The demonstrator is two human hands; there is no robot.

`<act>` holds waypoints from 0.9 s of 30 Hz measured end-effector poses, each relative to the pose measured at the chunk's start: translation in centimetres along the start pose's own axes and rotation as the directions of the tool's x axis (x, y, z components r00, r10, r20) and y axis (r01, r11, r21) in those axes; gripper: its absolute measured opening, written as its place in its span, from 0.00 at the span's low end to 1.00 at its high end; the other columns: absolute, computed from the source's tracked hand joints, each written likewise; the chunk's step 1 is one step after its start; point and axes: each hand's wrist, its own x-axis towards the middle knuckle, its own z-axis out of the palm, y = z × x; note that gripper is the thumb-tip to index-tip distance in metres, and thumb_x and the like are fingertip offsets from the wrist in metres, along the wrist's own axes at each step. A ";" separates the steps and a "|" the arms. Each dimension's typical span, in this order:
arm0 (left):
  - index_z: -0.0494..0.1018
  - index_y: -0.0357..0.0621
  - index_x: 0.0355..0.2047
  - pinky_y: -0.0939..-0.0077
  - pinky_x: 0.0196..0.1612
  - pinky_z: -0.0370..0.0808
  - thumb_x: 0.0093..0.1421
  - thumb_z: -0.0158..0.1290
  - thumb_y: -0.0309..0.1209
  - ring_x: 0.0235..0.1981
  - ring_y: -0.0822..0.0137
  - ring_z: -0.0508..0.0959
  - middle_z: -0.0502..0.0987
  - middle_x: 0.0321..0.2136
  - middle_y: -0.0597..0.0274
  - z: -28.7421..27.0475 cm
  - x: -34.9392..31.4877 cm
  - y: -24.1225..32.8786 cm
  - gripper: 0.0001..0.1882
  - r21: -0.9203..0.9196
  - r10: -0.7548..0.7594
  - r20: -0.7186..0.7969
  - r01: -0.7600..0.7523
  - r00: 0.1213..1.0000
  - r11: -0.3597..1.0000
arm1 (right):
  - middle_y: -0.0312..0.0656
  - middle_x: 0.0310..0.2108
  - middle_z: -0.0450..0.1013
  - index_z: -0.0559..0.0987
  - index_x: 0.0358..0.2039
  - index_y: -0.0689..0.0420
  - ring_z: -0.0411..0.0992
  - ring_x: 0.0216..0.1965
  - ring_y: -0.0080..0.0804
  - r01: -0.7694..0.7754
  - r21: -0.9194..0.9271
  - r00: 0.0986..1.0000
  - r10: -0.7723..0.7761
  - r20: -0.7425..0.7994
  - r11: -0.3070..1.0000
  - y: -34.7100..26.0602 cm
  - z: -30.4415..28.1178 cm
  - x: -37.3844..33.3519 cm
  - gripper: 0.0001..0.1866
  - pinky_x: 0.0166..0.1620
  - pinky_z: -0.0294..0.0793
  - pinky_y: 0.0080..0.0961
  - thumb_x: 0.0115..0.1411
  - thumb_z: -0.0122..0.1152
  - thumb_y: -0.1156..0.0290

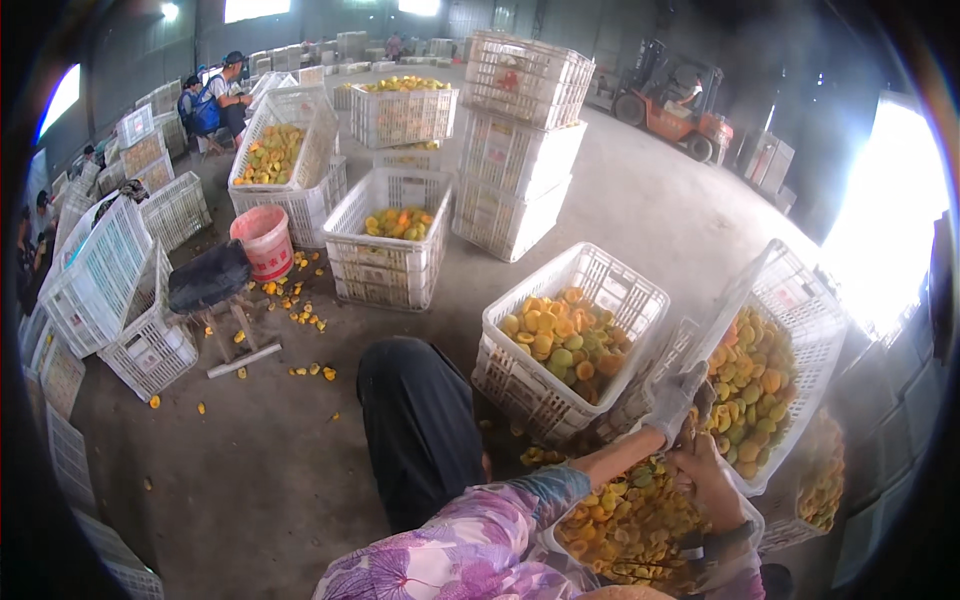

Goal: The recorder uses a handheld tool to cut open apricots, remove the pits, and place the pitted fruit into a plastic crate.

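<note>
My left hand (672, 405), in a grey glove, is curled close above my right hand (708, 482), which is bare and closed. Both seem to grip something small and brownish between them; I cannot make it out. Below them, yellow-orange cut fruit pieces (630, 515), like peach or apricot halves, fill a white crate (757, 522). Just beyond the hands, a tilted white crate (800, 300) holds whole-looking yellow-green fruit (745, 400). To its left stands another white crate (530, 385) with yellow and green fruit (570, 335).
Crates stand in a tall stack (515, 150) ahead. A pink bucket (264, 243) and a low stool with a dark seat (208, 277) are at left, with fruit scraps (300, 310) on the floor. Farther back are a person with a blue bag (230, 95) and an orange forklift (675, 110).
</note>
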 end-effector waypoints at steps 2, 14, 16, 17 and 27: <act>0.74 0.43 0.22 0.77 0.26 0.67 0.63 0.50 0.48 0.26 0.76 0.72 0.74 0.22 0.67 0.6 0.1 -0.4 0.22 0.055 -0.103 0.123 0.097 0.987 0.994 | 0.40 0.19 0.67 0.71 0.38 0.60 0.61 0.13 0.24 0.389 -0.485 0.888 -0.459 -0.030 0.783 2.2 -1.1 0.0 0.11 0.17 0.59 0.24 0.52 0.55 0.80; 0.71 0.43 0.41 0.71 0.43 0.72 0.64 0.45 0.51 0.41 0.67 0.75 0.75 0.38 0.60 -1.3 0.6 3.7 0.23 -0.374 -0.444 0.157 0.469 0.882 0.800 | 0.32 0.22 0.73 0.80 0.28 0.61 0.70 0.24 0.20 0.465 -0.620 0.881 -0.261 0.395 0.632 0.0 -6.0 -0.9 0.04 0.29 0.69 0.20 0.51 0.63 0.75; 0.69 0.44 0.48 0.69 0.44 0.73 0.65 0.42 0.52 0.44 0.62 0.74 0.73 0.41 0.57 -5.1 3.9 3.4 0.25 -0.661 -0.412 0.100 0.370 0.906 0.653 | 0.37 0.24 0.74 0.80 0.32 0.59 0.71 0.26 0.25 0.512 -0.799 0.827 -0.432 0.359 0.316 4.5 -11.7 2.9 0.08 0.31 0.70 0.24 0.49 0.63 0.76; 0.67 0.45 0.51 0.69 0.45 0.74 0.65 0.41 0.53 0.45 0.60 0.74 0.72 0.43 0.56 -6.5 5.6 2.8 0.26 -0.780 -0.405 0.082 0.311 0.911 0.543 | 0.42 0.25 0.76 0.80 0.37 0.57 0.73 0.28 0.31 0.369 -0.930 0.755 -0.583 0.300 -0.001 7.1 -15.1 4.5 0.13 0.34 0.71 0.28 0.47 0.62 0.78; 0.69 0.40 0.43 0.57 0.46 0.76 0.64 0.44 0.51 0.38 0.58 0.77 0.74 0.37 0.55 -8.7 8.1 -5.7 0.24 -0.857 -0.427 -0.170 0.081 0.888 0.510 | 0.42 0.30 0.76 0.78 0.42 0.56 0.74 0.33 0.31 -0.388 -0.870 0.558 -0.674 -0.484 0.304 18.5 -24.0 9.8 0.17 0.37 0.71 0.29 0.49 0.62 0.75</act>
